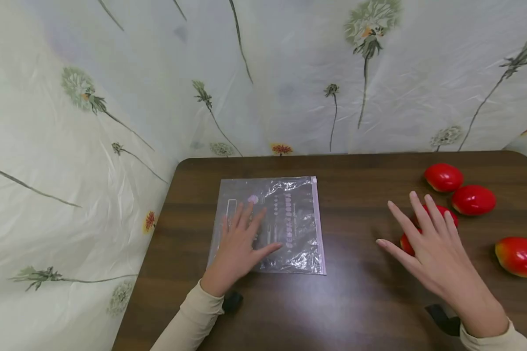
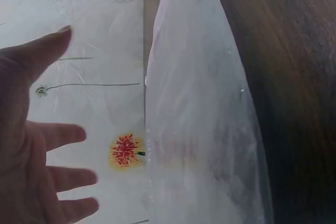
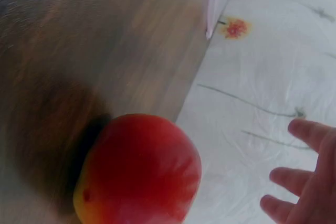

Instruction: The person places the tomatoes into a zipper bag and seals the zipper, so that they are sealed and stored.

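A clear zip bag [image 1: 303, 214] with pale pink print and a slider strip along its right edge lies flat on the wooden table. My left hand [image 1: 237, 243] is over the bag's left half, fingers spread, gripping nothing; the left wrist view shows the hand [image 2: 37, 150] above the bag [image 2: 199, 108]. On the right, my right hand [image 1: 441, 258] is held over red mangoes with its fingers spread and holds nothing. It partly hides two of them. One mango [image 3: 142, 171], red with a yellow-green end, shows large in the right wrist view, apart from the fingertips [image 3: 286, 174].
Beyond the right hand lie two more mangoes, one at the back [image 1: 443, 177] and one beside it [image 1: 474, 200]. Another mango [image 1: 520, 257] sits at the far right. A flower-printed sheet [image 1: 281, 112] rises behind the table [image 1: 355, 180] and along its left side.
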Demonstrator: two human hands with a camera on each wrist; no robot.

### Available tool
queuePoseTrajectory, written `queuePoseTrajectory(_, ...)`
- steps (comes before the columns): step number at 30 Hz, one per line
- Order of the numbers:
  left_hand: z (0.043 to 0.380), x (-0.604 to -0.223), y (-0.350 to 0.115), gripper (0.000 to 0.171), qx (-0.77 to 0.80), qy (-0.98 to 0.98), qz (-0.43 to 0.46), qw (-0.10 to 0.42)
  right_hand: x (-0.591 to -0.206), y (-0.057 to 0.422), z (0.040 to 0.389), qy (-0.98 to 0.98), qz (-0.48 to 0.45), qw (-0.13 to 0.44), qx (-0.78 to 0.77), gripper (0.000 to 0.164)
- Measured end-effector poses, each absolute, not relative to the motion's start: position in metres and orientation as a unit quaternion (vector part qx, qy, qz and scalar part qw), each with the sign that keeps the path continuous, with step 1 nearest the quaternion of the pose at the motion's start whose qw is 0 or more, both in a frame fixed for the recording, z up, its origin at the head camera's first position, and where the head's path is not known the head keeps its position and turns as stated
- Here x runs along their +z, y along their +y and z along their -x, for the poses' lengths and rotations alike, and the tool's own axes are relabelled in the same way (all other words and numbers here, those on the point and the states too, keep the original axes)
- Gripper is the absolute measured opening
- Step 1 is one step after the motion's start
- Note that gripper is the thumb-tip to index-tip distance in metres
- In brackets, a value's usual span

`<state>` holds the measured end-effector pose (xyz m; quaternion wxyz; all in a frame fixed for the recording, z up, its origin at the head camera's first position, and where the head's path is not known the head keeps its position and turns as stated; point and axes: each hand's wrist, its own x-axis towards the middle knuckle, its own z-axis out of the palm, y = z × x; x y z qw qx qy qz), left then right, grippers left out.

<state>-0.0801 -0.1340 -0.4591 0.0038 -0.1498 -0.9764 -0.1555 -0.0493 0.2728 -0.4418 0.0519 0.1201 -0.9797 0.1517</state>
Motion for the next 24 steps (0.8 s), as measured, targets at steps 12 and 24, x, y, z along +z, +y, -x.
queuePoseTrajectory(12, 0.089, -0.466, -0.127, 0.075, -0.212, -0.949, 0.231, -0.033, -0.449, 0.261, 0.068, -0.96, -0.181, 0.054, 0.208, 0.078)
queuePoseTrajectory(24, 0.093, -0.482, -0.111, 0.076, -0.206, -0.95, 0.233, -0.04, -0.448, 0.243, 0.079, -0.953, -0.184, 0.052, 0.236, 0.074)
